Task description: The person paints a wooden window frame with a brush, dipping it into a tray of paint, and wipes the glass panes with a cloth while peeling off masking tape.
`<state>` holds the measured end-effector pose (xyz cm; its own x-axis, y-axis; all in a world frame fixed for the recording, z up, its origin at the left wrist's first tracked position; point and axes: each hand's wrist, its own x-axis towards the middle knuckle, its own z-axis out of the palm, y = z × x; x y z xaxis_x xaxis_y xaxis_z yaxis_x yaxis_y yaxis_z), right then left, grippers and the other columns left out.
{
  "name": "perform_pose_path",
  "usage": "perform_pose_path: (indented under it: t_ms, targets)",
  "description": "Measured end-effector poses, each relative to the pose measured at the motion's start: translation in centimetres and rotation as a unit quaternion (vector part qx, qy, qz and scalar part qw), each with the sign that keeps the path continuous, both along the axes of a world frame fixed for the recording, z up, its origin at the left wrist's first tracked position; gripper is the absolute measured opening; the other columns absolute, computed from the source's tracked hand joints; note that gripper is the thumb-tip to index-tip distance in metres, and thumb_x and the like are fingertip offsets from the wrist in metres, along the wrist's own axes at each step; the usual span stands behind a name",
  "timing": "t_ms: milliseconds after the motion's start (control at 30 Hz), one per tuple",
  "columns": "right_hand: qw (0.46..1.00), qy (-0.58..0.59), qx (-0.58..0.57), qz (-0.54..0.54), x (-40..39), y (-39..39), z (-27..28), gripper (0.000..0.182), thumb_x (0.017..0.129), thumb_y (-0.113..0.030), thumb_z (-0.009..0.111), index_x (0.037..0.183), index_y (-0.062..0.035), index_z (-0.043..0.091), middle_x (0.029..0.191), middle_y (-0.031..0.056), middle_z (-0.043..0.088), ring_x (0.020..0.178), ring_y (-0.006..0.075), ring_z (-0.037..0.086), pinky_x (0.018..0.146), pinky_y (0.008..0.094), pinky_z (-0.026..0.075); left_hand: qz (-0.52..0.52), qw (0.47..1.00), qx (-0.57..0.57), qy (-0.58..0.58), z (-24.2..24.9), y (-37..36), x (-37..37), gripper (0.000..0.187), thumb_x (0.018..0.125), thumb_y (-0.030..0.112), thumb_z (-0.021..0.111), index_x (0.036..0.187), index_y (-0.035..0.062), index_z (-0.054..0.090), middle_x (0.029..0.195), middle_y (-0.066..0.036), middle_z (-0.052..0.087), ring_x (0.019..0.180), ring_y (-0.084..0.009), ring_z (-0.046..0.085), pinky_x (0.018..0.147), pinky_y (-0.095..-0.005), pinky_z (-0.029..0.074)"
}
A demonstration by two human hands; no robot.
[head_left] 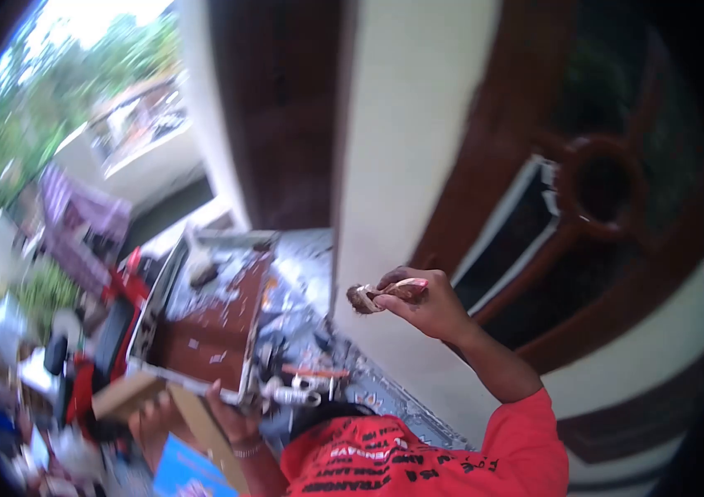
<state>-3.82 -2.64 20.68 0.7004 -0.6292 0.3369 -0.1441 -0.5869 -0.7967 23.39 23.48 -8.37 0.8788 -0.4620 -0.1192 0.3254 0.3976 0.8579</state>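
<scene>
Red sleeve [526, 439] and a printed red shirt [385, 464] fill the view from five to six o'clock, and the picture is tilted and blurred. The hand on the right [426, 306], just right of centre, is closed in a pinch around a small brownish lump [364, 298], whose tip sticks out toward nine o'clock in front of a cream wall [401, 124]; what the lump is cannot be told. The hand on the left [153, 418], at seven o'clock, grips a flat piece of cardboard [132, 393], fingers curled under it and the thumb side hidden. Just above that hand lies a shallow metal-edged tray [211, 323] with brown, paint-flecked boards, resting on a cluttered table [310, 331] among tools. A dark brown carved door [600, 182] stands at two o'clock. Trees and a balcony show at ten o'clock.
</scene>
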Motion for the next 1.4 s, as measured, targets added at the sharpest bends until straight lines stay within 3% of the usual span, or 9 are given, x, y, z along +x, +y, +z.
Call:
perform_pose_path:
  t_ms: [33,67,133,167,267,367,667,1033,1400]
  targets:
    - [0.998,0.001,-0.042,0.043,1.5,0.4,-1.4,0.019,0.08,-0.008,0.07,0.094,0.0022,0.064,0.082,0.008,0.067,0.074,0.012,0.063,0.067,0.0253,0.049,-0.084,0.955,-0.195,0.208,11.3,-1.5,-4.6,0.05,0.079,0.03,0.058,0.119,0.0039,0.044,0.108,-0.012,0.056,0.093,-0.0281,0.06,0.078,-0.0391,0.052]
    - [0.996,-0.029,-0.017,0.081,3.1,1.4,-2.7,0.019,0.08,-0.008,0.07,0.092,0.0048,0.063,0.087,0.0091,0.066,0.073,0.0108,0.062,0.068,0.0234,0.049,-0.036,0.966,-0.174,0.189,8.0,-0.7,-4.4,0.051,0.08,0.033,0.053,0.122,0.005,0.042,0.11,-0.012,0.056,0.094,-0.0279,0.062,0.075,-0.0393,0.055]
    - [0.98,-0.093,0.127,0.119,6.6,3.3,-6.1,0.019,0.082,-0.008,0.069,0.093,0.0054,0.062,0.091,0.0098,0.065,0.074,0.0111,0.063,0.066,0.0221,0.05,-0.003,0.978,-0.157,0.134,9.2,-0.4,-6.6,0.057,0.081,0.036,0.051,0.123,-0.0016,0.044,0.11,-0.018,0.06,0.091,-0.0281,0.065,0.079,-0.0411,0.055]
    - [0.969,-0.118,0.176,0.129,10.1,3.6,-7.6,0.02,0.08,-0.012,0.07,0.093,0.0019,0.064,0.079,0.0061,0.067,0.073,0.0084,0.063,0.064,0.0227,0.051,-0.022,0.974,-0.146,0.17,7.3,-0.1,-5.2,0.055,0.081,0.037,0.052,0.119,-0.0022,0.046,0.104,-0.016,0.062,0.084,-0.0273,0.066,0.074,-0.0395,0.056]
    - [0.874,-0.114,0.432,0.191,15.1,5.5,-11.3,0.018,0.085,-0.01,0.065,0.098,0.0017,0.059,0.085,0.0048,0.064,0.076,0.0098,0.063,0.062,0.0224,0.055,0.06,0.97,-0.142,0.19,5.7,-0.5,-5.9,0.043,0.082,0.03,0.051,0.111,-0.0005,0.042,0.095,-0.014,0.061,0.071,-0.0275,0.066,0.063,-0.0356,0.058]
    - [0.83,-0.08,0.492,0.25,18.1,8.2,-16.1,0.022,0.087,-0.011,0.062,0.104,0.0026,0.055,0.086,0.0035,0.062,0.077,0.0079,0.061,0.06,0.0209,0.055,0.117,0.964,-0.129,0.202,5.6,-0.3,-6.7,0.036,0.082,0.029,0.052,0.102,-0.0001,0.05,0.086,-0.013,0.064,0.067,-0.0241,0.066,0.06,-0.0331,0.058]
    - [0.855,0.141,0.428,0.256,15.6,7.3,-22.5,0.028,0.087,-0.016,0.06,0.11,0.0007,0.059,0.095,0.0063,0.065,0.082,0.0101,0.061,0.058,0.0218,0.052,0.222,0.951,-0.096,0.191,-1.6,2.3,-7.6,0.033,0.079,0.027,0.054,0.104,0.0041,0.055,0.083,-0.007,0.064,0.065,-0.0206,0.064,0.055,-0.0309,0.053]
    - [0.825,0.149,0.545,-0.012,3.4,-1.6,-31.0,0.021,0.089,-0.021,0.057,0.104,-0.0068,0.06,0.085,0.0069,0.065,0.074,0.0147,0.063,0.059,0.0277,0.052,0.276,0.942,-0.017,0.19,-1.2,1.5,-7.3,0.032,0.077,0.035,0.053,0.093,0.0064,0.057,0.078,-0.006,0.063,0.065,-0.0208,0.062,0.058,-0.0323,0.05]
    - [0.814,0.139,0.563,-0.041,2.5,-2.1,-30.3,0.014,0.09,-0.019,0.055,0.098,-0.0089,0.061,0.085,0.0038,0.065,0.071,0.0108,0.062,0.056,0.024,0.049,0.324,0.93,0.024,0.169,-2.2,0.5,-5.5,0.028,0.079,0.032,0.055,0.091,0.0074,0.056,0.081,-0.002,0.059,0.066,-0.016,0.058,0.062,-0.0297,0.048]
